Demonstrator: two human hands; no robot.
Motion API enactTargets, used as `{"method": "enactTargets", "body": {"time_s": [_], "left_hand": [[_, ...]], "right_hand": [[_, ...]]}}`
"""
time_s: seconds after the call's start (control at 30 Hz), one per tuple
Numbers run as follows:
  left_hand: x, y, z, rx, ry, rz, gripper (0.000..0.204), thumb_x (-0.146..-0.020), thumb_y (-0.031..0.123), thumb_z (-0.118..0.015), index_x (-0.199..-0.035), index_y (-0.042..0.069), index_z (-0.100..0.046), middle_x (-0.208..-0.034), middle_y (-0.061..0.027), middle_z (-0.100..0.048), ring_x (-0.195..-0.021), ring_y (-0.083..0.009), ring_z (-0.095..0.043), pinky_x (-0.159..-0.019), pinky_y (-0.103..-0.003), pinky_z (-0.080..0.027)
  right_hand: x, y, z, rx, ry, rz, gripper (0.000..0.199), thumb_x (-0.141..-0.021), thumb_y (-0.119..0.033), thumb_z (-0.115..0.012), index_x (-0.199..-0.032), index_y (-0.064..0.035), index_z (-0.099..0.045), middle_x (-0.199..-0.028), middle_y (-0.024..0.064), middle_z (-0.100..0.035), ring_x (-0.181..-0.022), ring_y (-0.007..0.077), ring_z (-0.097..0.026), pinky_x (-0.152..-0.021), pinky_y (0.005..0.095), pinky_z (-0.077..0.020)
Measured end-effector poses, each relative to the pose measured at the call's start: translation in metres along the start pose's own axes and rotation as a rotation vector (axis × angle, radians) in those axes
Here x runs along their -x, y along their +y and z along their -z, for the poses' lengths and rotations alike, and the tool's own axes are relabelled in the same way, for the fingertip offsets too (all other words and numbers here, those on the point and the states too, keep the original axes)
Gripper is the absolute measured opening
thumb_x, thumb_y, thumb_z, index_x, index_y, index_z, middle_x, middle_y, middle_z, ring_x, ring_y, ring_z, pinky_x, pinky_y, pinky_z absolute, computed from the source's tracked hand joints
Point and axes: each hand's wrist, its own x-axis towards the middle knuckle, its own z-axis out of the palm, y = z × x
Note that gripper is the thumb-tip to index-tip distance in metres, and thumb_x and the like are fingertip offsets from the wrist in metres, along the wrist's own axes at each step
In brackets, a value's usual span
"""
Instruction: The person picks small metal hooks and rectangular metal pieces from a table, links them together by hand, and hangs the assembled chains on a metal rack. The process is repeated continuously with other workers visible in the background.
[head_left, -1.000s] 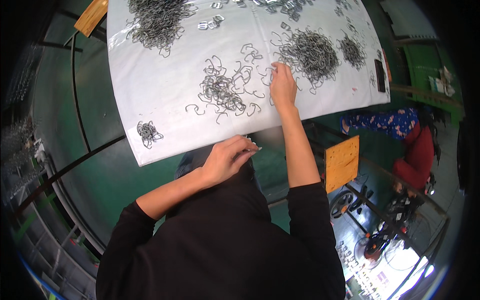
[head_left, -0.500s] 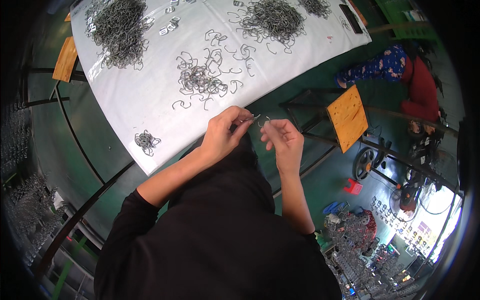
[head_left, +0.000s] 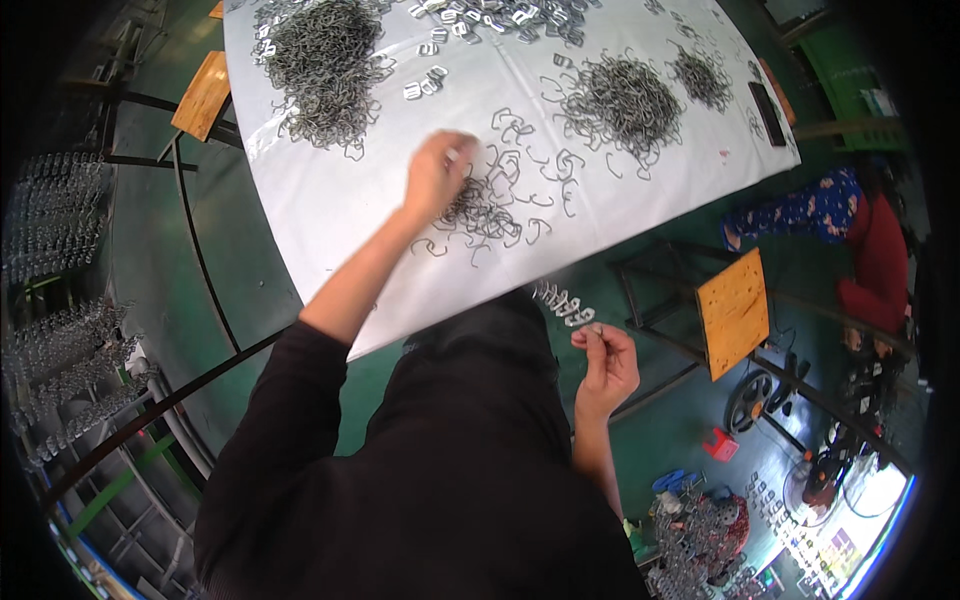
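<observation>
My left hand [head_left: 438, 172] is over the left edge of a loose heap of bent wire hooks [head_left: 490, 218] on the white-covered table [head_left: 390, 290]. Its fingers are curled and smeared by motion, so I cannot tell whether they hold anything. Off the table's near edge, my right hand [head_left: 608, 368] is closed, thumb against forefinger. At its fingertips is the near end of a string of small shiny metal buckles [head_left: 570, 307], which trails away and partly disappears behind my dark clothing. The exact piece in the pinch is mostly hidden.
Larger heaps of wire hooks lie at the table's far left [head_left: 325, 75] and right [head_left: 625, 105]. Flat metal buckles [head_left: 520, 18] are scattered at the back, and a dark flat object [head_left: 767, 113] lies at the right edge. A wooden stool [head_left: 735, 312] stands to the right.
My left hand has left my right hand and moved out over the wire heap. The right hand holds the buckle string, now plainly visible. The whole view has shifted.
</observation>
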Motion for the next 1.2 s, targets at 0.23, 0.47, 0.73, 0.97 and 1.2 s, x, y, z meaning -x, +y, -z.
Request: {"method": "enactTargets", "body": {"time_s": [0.23, 0.47, 0.73, 0.97, 1.2], "left_hand": [[-0.116, -0.116, 0.023, -0.497, -0.054, 0.131, 0.034, -0.074, 0.018, -0.074, -0.105, 0.004, -0.069, -0.096, -0.0158, -0.069, -0.081, -0.0304, -0.068, -0.078, -0.036, -0.053], [-0.129, -0.111, 0.051, -0.516, -0.366, 0.438, 0.042, -0.069, 0.03, -0.081, -0.098, 0.002, -0.068, -0.085, -0.0109, -0.07, -0.074, -0.0185, -0.067, -0.066, -0.031, -0.053], [-0.018, 0.002, 0.009, 0.167, -0.318, 0.327, 0.022, -0.077, 0.014, -0.079, -0.089, 0.004, -0.063, -0.074, -0.0051, -0.069, -0.066, -0.0087, -0.062, -0.059, -0.024, -0.049], [0.081, 0.149, -0.001, 0.572, -0.613, 0.382, 0.013, -0.084, 0.003, -0.069, -0.096, 0.001, -0.069, -0.09, -0.0034, -0.071, -0.074, -0.0078, -0.064, -0.066, -0.024, -0.05], [0.094, 0.173, 0.008, 0.335, -0.537, 0.231, 0.012, -0.084, 0.005, -0.069, -0.095, 0.002, -0.07, -0.088, -0.0076, -0.072, -0.068, -0.012, -0.064, -0.061, -0.025, -0.051]], "right_hand": [[-0.005, 0.003, 0.005, 0.072, -0.091, -0.014, 0.007, -0.087, 0.009, -0.062, -0.093, 0.0065, -0.06, -0.09, 0.014, -0.064, -0.074, 0.0169, -0.065, -0.068, 0.0274, -0.0565], [-0.007, 0.009, 0.0, 0.115, -0.116, 0.028, 0.009, -0.083, 0.01, -0.065, -0.09, 0.0054, -0.062, -0.086, 0.0122, -0.066, -0.072, 0.0146, -0.065, -0.064, 0.0235, -0.0539], [0.0, 0.019, -0.008, 0.149, -0.088, -0.003, 0.006, -0.083, 0.006, -0.067, -0.087, 0.0036, -0.063, -0.083, 0.0093, -0.066, -0.07, 0.0129, -0.065, -0.062, 0.0231, -0.0531], [0.005, 0.024, -0.009, 0.19, -0.084, -0.043, 0.006, -0.09, 0.0, -0.063, -0.091, 0.0048, -0.061, -0.084, 0.009, -0.067, -0.074, 0.0133, -0.067, -0.068, 0.0253, -0.0553], [0.006, 0.025, -0.012, 0.205, -0.027, -0.022, 0.007, -0.089, -0.001, -0.065, -0.09, 0.0044, -0.062, -0.082, 0.0101, -0.068, -0.072, 0.0143, -0.069, -0.063, 0.0248, -0.0552]]}}
